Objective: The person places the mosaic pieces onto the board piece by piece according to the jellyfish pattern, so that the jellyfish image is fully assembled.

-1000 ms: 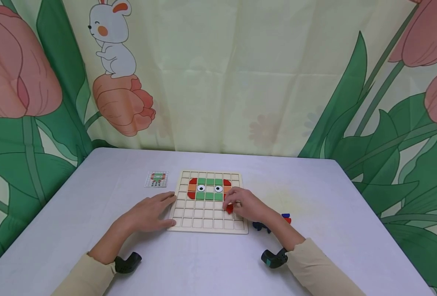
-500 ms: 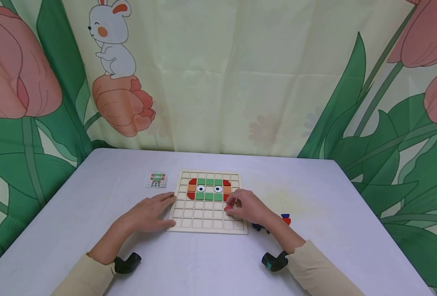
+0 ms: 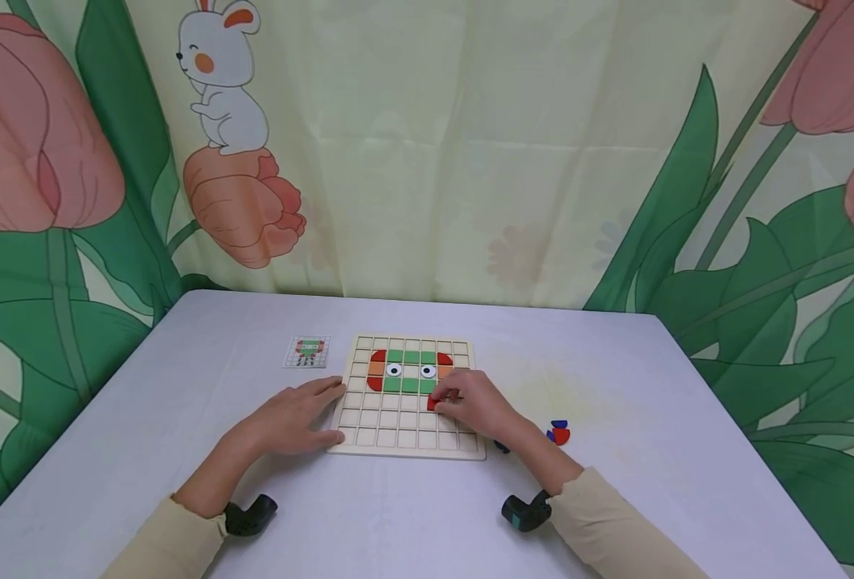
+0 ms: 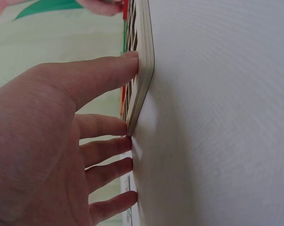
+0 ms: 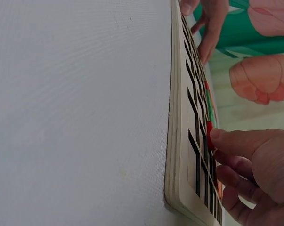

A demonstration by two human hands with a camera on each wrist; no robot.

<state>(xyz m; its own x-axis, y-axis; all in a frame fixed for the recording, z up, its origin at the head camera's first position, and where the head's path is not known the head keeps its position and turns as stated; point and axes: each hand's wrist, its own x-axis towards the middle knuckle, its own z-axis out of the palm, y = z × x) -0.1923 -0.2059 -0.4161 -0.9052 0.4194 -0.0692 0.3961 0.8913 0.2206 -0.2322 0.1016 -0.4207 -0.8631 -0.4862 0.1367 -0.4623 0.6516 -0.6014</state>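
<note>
A square wooden grid board (image 3: 367, 447) lies on the white table. In its upper rows green, red and orange tiles surround two eye tiles (image 3: 394, 370). My left hand (image 3: 289, 416) rests at the board's left edge, fingers stretched out; the left wrist view has the thumb (image 4: 109, 75) against the rim. Below the green tiles, my right hand (image 3: 479, 404) pinches a small red tile (image 3: 431, 404) between thumb and fingers. The right wrist view shows that red tile (image 5: 209, 134) standing at the grid surface under the thumb; whether it sits in a cell I cannot tell.
A small pattern card (image 3: 307, 351) lies left of the board's far corner. Right of the board are a loose red piece (image 3: 561, 436) and blue pieces (image 3: 559, 424), some partly hidden by the right forearm. A tulip-and-rabbit curtain (image 3: 427, 161) hangs behind the table.
My right hand has shifted slightly left over the board with the red tile, which now lies below the green tiles' right end. The left hand stays at the board's edge.
</note>
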